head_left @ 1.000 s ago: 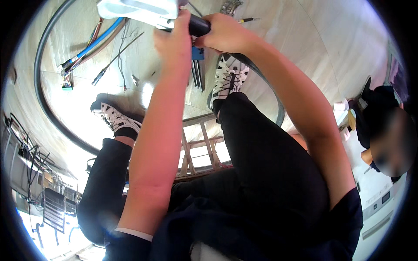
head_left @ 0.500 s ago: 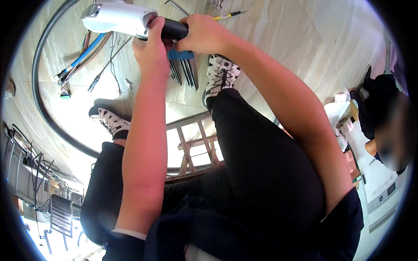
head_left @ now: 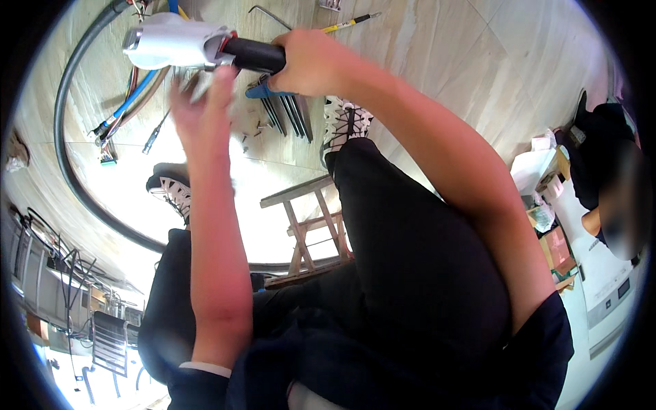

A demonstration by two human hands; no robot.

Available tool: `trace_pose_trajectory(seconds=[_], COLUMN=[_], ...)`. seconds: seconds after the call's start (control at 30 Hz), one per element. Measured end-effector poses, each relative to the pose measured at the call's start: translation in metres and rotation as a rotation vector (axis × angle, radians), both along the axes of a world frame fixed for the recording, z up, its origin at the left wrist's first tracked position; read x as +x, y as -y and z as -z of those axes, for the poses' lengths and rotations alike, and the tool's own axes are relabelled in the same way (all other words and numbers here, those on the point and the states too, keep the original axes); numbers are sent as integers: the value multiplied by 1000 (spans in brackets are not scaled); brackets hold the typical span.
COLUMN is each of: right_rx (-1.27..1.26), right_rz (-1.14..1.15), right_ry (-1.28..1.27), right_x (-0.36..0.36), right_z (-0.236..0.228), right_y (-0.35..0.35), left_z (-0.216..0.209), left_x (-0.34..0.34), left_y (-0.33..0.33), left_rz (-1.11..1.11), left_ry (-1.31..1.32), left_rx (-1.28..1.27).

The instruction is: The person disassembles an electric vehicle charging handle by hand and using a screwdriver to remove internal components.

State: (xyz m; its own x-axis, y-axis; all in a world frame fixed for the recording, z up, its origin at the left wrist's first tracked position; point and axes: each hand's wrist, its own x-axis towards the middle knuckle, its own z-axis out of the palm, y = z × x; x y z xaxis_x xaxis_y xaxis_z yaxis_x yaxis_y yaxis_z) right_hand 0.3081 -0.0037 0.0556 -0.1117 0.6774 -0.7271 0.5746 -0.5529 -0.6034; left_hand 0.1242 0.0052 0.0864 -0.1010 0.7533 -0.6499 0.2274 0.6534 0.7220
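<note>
At the bottom of the frame are my lap in black trousers [head_left: 410, 273] and my dark sleeves. Both bare forearms rise toward the top. Between my knees stands a small wooden stool [head_left: 307, 225] on the pale tiled floor [head_left: 478, 61]. My left hand [head_left: 201, 113], upper left of centre, is open with fingers loosely spread and blurred, holding nothing, just below a white plastic handlebar housing [head_left: 171, 44]. My right hand [head_left: 311, 61], top centre, is curled tight around the black rubber grip [head_left: 254, 53] joined to that housing. Beyond lie a blue-handled set of metal hex keys [head_left: 283, 109], coloured cables [head_left: 130, 102], a black tyre [head_left: 65, 157] curving along the left, and a yellow-handled screwdriver [head_left: 348, 24].
</note>
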Motion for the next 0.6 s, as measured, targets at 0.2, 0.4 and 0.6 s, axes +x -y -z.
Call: trace_pose_trajectory(seconds=[0.2,0.4,0.6], right_rx=[-18,-1,-1], right_rz=[-81,-92,-105], right_ry=[36,12,-18], right_x=[-10,-15,-21], right_z=[-33,-39,-49], right_y=[5,6,1], left_z=[-29,-9,-17], left_x=[11,7,-13], left_y=[-7,-26,-39], left_rz=[134,59,136], left_ry=[-134,-92,-156], left_rx=[353,395,334])
